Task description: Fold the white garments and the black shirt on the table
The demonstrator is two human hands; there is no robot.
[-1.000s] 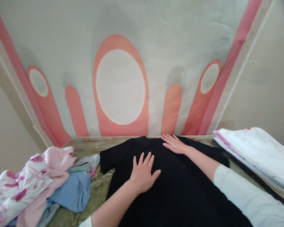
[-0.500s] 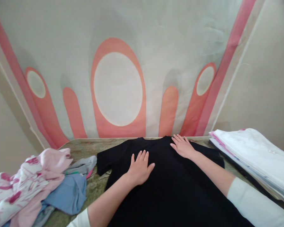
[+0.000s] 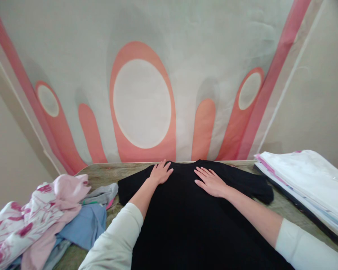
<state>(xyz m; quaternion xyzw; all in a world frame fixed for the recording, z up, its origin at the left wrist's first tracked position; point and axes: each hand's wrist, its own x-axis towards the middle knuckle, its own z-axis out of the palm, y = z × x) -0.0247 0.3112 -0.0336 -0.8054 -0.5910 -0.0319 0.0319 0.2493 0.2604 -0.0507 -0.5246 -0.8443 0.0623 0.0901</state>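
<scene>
A black T-shirt (image 3: 186, 225) lies spread flat on the table (image 3: 107, 170), collar toward the far edge. My left hand (image 3: 160, 173) rests flat on its upper left part near the shoulder, fingers stretched out. On the upper chest just right of the collar lies my right hand (image 3: 210, 181), palm down with fingers spread. Neither hand holds anything. Both forearms in white sleeves lie across the shirt.
A loose heap of clothes (image 3: 42, 217) in pink, white-and-pink print, blue and grey sits at the left. At the right stands a stack of folded white garments (image 3: 307, 183). A wall hanging with orange and pink shapes (image 3: 142, 105) hangs behind the table.
My left hand has slid from the middle of the shirt up to the left shoulder near the collar. My right hand has shifted slightly back and left on the chest.
</scene>
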